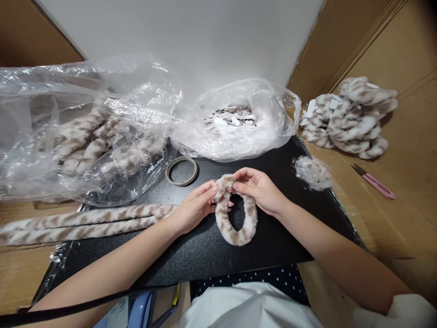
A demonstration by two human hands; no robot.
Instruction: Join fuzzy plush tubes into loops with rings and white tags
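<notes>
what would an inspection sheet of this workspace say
Surface: black tabletop, cardboard on both sides
Work things: fluffy ring in both hands; long fluffy strips at left; fluffy pile at right
Clutter: left bag with fluffy pieces, middle bag with white tags, tape roll, loose fluff, pink snips
Hands: left hand and right hand both pinch the ring's far end
Cables: none certain; dark strap-like line at lower left, cannot tell what
Surroundings: pale wall behind

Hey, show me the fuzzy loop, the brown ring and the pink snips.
Fuzzy loop (236,237), head view: its lower curve.
Brown ring (182,184), head view: its near rim.
Pink snips (378,185), head view: the handle.
</notes>
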